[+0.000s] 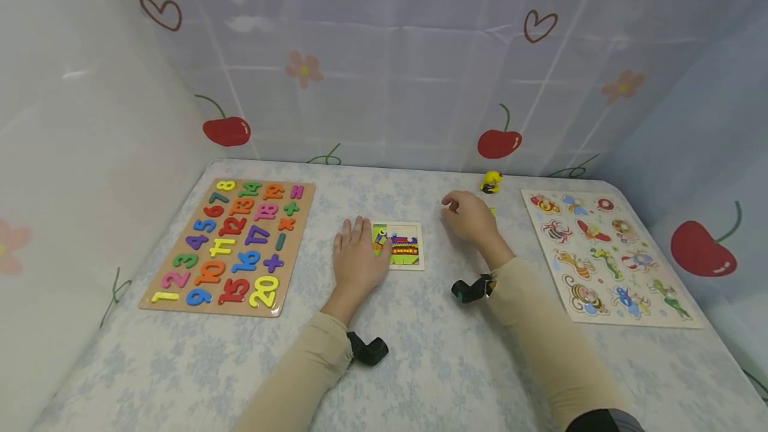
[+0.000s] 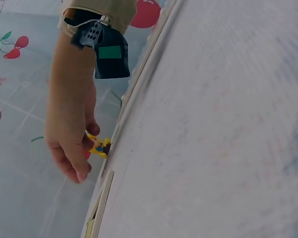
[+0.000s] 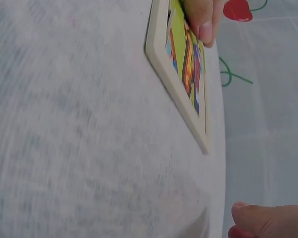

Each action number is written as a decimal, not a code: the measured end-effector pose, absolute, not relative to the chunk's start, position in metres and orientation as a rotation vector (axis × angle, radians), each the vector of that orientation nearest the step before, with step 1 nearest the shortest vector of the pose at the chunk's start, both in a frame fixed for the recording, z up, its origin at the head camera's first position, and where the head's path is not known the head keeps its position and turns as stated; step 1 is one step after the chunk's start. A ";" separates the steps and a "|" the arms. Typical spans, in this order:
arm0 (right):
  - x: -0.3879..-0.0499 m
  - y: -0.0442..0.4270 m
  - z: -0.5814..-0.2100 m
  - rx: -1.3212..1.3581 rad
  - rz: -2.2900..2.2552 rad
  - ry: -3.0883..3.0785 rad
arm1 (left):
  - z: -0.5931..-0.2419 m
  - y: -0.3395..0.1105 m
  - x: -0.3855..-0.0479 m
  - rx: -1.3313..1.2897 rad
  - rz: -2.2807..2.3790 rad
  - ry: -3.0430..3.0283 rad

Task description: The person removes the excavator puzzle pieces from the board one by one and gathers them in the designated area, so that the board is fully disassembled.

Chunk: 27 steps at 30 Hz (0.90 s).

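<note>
Left hand: flat and straight-fingered [image 1: 359,262], covering the left part of the puzzle, the thumb lying over its picture.
Right hand: released [image 1: 471,219], its fingers loosely bent, right of the puzzle and apart from it.
Puzzle: flat on the tabletop between the two hands [image 1: 408,245], a pale frame around a colourful picture; the right wrist view shows fingertips at its upper part.
Scrap: a yellow-green bit [image 1: 493,211], just beyond the right hand's back, mostly hidden.
Toy: a small yellow figure [image 1: 491,182], near the tabletop's far edge, beyond the right hand.
Wrists: beige sleeves [image 1: 534,325], each with a black device [image 1: 369,350] at the cuff.
Number board: well left of the left hand [image 1: 292,243], filled with coloured numbers and signs.
Insect board: on the right [image 1: 651,321], bearing mostly insect pictures.
Tabletop: pale with blue-grey blotches [image 1: 420,352].
Curtain: behind everything [image 1: 390,85], printed with cherries, hearts and flowers.
</note>
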State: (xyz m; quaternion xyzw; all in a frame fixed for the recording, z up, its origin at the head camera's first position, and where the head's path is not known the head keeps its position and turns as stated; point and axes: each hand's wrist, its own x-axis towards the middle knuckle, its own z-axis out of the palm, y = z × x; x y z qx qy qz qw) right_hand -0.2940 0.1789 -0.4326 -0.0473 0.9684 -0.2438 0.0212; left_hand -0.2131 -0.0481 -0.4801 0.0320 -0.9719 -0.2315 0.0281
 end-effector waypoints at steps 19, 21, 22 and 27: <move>-0.277 0.103 -0.440 -0.579 -0.896 2.743 | -0.479 -0.057 -0.207 0.027 -0.641 -3.030; -0.276 0.100 -0.441 -0.601 -0.892 2.746 | -0.479 -0.057 -0.207 0.033 -0.636 -3.033; -0.276 0.098 -0.441 -0.605 -0.888 2.747 | -0.479 -0.057 -0.207 0.038 -0.639 -3.033; -0.275 0.092 -0.445 -0.595 -0.828 2.774 | -0.477 -0.057 -0.208 0.058 -0.666 -3.028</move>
